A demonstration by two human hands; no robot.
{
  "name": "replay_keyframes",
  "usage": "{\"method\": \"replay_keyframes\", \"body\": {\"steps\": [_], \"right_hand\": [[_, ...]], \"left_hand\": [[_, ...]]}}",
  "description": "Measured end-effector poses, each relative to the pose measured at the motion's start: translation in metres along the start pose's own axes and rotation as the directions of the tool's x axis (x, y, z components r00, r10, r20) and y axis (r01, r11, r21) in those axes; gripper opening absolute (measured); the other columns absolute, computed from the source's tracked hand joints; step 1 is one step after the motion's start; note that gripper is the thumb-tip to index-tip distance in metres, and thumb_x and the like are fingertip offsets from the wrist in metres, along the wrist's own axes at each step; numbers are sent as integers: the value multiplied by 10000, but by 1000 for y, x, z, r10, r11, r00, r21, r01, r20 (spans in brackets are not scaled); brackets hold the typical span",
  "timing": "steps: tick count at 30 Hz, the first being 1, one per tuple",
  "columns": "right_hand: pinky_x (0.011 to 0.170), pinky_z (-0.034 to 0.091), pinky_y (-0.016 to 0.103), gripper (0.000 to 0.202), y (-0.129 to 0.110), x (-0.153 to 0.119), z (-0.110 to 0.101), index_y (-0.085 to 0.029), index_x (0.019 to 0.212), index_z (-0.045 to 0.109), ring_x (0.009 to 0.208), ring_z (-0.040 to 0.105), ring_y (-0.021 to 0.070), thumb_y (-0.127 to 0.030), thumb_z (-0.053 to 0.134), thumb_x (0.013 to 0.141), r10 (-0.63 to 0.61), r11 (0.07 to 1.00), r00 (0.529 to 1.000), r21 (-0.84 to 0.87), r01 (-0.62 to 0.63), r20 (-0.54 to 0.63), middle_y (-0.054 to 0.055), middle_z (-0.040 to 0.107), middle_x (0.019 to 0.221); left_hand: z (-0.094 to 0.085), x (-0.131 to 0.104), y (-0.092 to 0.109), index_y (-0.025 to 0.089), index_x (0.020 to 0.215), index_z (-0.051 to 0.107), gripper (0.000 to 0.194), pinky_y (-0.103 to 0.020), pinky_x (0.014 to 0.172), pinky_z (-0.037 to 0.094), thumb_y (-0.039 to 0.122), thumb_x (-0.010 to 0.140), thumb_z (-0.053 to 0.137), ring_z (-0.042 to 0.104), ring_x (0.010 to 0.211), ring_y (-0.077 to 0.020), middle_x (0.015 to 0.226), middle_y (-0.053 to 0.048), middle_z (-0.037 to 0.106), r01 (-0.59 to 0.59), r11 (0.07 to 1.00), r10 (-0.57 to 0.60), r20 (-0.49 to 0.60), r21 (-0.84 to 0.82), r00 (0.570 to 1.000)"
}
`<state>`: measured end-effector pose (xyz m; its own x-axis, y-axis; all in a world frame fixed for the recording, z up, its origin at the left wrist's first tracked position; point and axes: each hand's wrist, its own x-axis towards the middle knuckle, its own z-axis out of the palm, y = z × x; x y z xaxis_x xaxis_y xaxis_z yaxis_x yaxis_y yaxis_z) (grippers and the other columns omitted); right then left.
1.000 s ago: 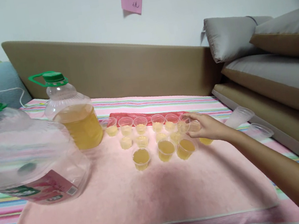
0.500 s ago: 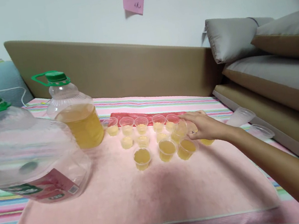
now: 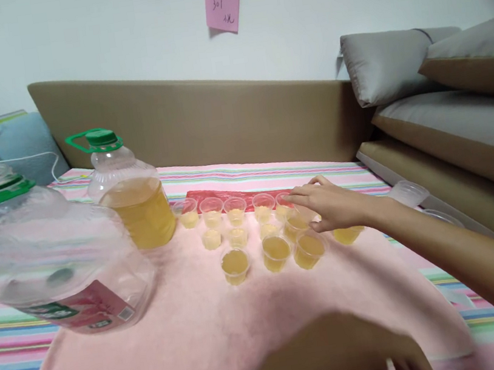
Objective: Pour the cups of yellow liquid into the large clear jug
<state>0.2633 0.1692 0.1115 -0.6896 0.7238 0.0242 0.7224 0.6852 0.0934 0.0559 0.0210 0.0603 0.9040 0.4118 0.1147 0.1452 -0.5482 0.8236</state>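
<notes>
Cups (image 3: 235,266), on mat (image 3: 159,344). Right hand (image 3: 330,205), over cups on mat's right half, fingers parted. Left hand (image 3: 339,352), mat's near edge, blurred; grip, cannot tell.

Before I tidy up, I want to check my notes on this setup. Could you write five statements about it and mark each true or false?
1. The right hand is at the right side of the cups. True.
2. The jug with a green cap is full to the top. False: its yellow liquid stops below the neck.
3. A pink note is on the wall. True.
4. The cushions are on the picture's left. False: they are on its right.
5. The red strip lies behind the front cups. True.
</notes>
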Motion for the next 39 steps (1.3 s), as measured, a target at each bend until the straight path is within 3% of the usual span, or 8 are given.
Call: {"method": "replay_keyframes", "body": {"steps": [3,5,7,10,16,22,32,39], "right_hand": [[1076,399,532,821,-1,0,-5,-230,1587,518,1187,717,361,-202,738,797,-7,1000,1000,14,7,-19,161,756,1334],[1078,392,534,881,-1,-2,-8,-255,1635,447,1123,735,346,-198,730,802,-9,1000,999,23,10,-46,128,786,1249],[1073,394,533,936,0,-6,-11,-275,1671,386,1062,744,335,-181,712,798,-19,999,998,24,21,-68,102,803,1177],[1037,420,519,941,2,-13,-14,-277,1673,378,1067,744,348,-173,694,792,-15,1000,994,22,18,-105,98,809,1147],[1132,419,533,892,6,-22,-9,-276,1625,397,1314,695,372,-206,704,792,63,981,985,189,-32,-163,132,709,1489],[1083,481,542,672,2,-18,-7,-258,1463,505,1230,710,390,-251,718,825,133,973,982,204,-104,-136,142,722,1441],[1025,586,526,637,-34,-67,-3,-331,1444,482,1290,710,375,-403,809,902,347,880,896,428,-208,-277,108,711,1438],[1057,588,560,511,-54,-75,11,-320,1407,541,1315,698,348,-326,770,951,326,899,901,390,-202,-285,90,703,1447]], "left_hand": [[-59,7,3,244,1125,635,205,-425,902,535,416,1115,524,673,985,-235,1135,-71,739,155,987,-129,-347,48,929],[-88,10,-3,234,1113,621,165,-457,953,529,365,1030,678,686,1072,-272,1165,-66,746,324,941,-178,-675,96,716],[-101,14,-14,223,1200,609,259,-493,988,535,314,991,733,666,1203,-316,1273,-90,731,386,910,-145,-753,154,642],[-99,18,-32,222,1290,616,290,-544,1057,537,294,1020,693,638,1292,-339,1375,-99,717,369,904,-97,-737,217,669],[-87,14,-45,213,1228,654,182,-527,1076,549,223,1057,594,668,1252,-314,1288,-88,761,389,877,-48,-752,283,657],[-87,8,-48,184,1275,649,228,-535,1077,557,216,1051,619,660,1270,-320,1306,-103,750,408,869,-82,-731,280,677],[-65,20,-55,251,1560,440,763,-584,1221,518,242,920,854,580,1486,-349,1590,-139,616,185,920,81,-630,345,772],[-60,28,-54,267,1518,488,575,-523,1229,517,292,1017,769,585,1470,-285,1564,-81,648,45,911,201,-536,410,820]]}}
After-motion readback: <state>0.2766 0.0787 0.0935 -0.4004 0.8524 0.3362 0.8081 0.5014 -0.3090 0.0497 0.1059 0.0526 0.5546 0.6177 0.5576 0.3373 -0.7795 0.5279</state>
